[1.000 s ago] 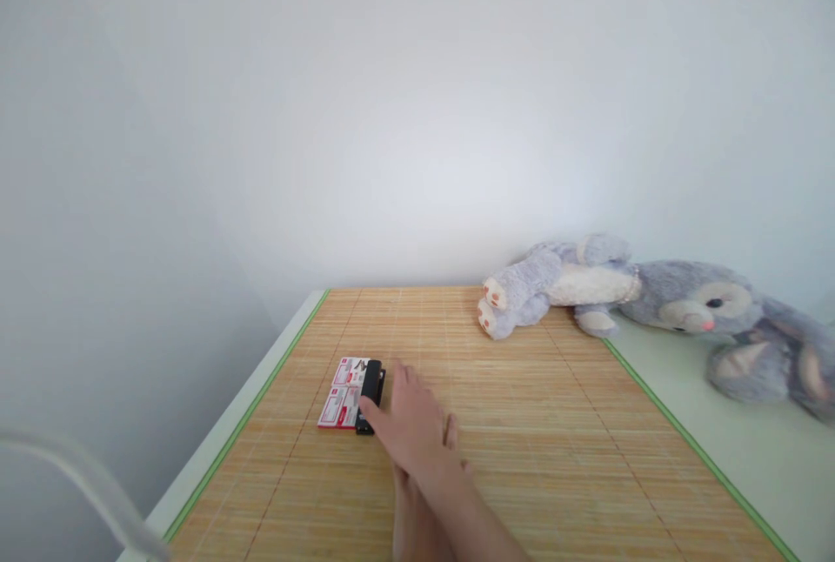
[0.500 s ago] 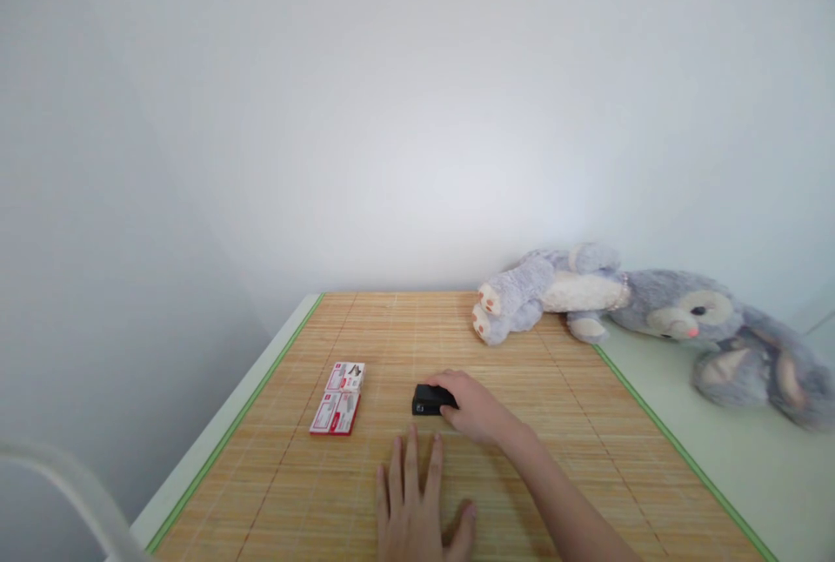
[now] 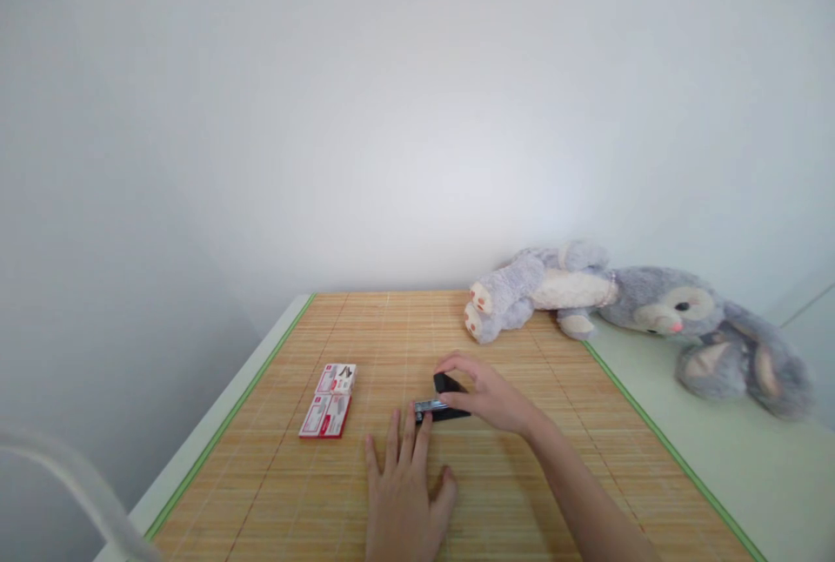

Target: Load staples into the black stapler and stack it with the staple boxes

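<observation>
A black stapler lies on the bamboo mat with its top arm lifted, so that the silvery staple channel shows. My right hand grips the raised top arm between thumb and fingers, coming in from the right. Palm down on the mat, my left hand has its fingers spread. Its fingertips reach the front end of the stapler's base and seem to touch it. Left of the hands lie two small red-and-white staple boxes, one behind the other.
The bamboo mat with green edging covers much of a white table. A grey plush rabbit stretches along the back right. A pale curved bar crosses the lower left corner, and a white wall stands behind.
The stapler's top arm has swung up in my right hand, uncovering the metal channel. My left hand has moved forward to the stapler's front end. The view has shifted slightly.
</observation>
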Available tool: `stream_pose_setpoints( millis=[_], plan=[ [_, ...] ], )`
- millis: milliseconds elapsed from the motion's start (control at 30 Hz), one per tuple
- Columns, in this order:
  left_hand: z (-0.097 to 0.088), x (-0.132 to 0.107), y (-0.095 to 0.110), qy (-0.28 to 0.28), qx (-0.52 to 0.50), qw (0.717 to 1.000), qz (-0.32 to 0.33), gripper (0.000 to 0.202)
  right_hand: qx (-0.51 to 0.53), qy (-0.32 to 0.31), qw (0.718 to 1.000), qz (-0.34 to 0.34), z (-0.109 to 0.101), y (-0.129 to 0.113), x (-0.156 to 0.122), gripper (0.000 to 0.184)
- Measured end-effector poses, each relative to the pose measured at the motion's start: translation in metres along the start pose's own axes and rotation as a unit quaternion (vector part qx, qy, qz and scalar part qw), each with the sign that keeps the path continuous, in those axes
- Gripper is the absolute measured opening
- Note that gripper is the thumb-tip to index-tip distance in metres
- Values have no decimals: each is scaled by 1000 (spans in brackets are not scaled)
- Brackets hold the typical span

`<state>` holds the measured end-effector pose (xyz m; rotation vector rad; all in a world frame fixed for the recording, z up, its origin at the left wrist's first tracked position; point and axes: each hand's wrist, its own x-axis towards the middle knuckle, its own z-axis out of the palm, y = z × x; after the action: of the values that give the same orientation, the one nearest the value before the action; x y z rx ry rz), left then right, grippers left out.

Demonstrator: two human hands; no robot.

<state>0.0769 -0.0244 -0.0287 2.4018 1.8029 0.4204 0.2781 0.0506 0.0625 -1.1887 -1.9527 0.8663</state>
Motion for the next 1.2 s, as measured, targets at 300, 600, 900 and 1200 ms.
stream_pose_setpoints(
  millis=[300, 600, 900, 1200],
  plan=[
    [3, 2, 0, 14, -20, 1000, 8, 72, 61, 84, 988, 118, -62, 56, -86, 39],
    [-16, -4, -42, 151, -28, 987, -53, 62, 146, 208, 949, 185, -29, 86, -126, 64],
    [-4, -31, -99, 156, -71, 985, 12, 49, 167, 315, 897, 260, 20, 55, -159, 60],
    [-11, -3, -61, 129, -175, 976, -13, 53, 250, 166, 902, 310, 78, 18, -138, 76]
  ],
)
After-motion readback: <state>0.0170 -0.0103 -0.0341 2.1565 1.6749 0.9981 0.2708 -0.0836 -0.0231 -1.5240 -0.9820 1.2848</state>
